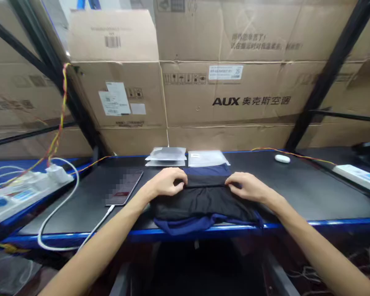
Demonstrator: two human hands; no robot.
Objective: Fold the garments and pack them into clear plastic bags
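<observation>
A black cloth garment [200, 203] lies folded at the front of the table, its exact kind unclear. Dark blue cloth [185, 225] shows beneath it along the front, and more of it sticks out at the back. My left hand [169, 181] pinches the black garment's far edge at its left. At the right of that same edge, the fingers of my right hand [245, 186] are closed on the fabric. Between both hands the edge runs fairly straight, with small creases below. Behind the garment lie a stack of clear plastic bags [166, 154] and a flat plastic packet [207, 158].
A phone [126, 187] with a white cable [75, 197] lies left of my left hand. Power strips stand at the left [27, 189] and right [359, 176]. A small white case [282, 158] sits at the back right. Large cardboard boxes [228, 115] rise behind the table [320, 197].
</observation>
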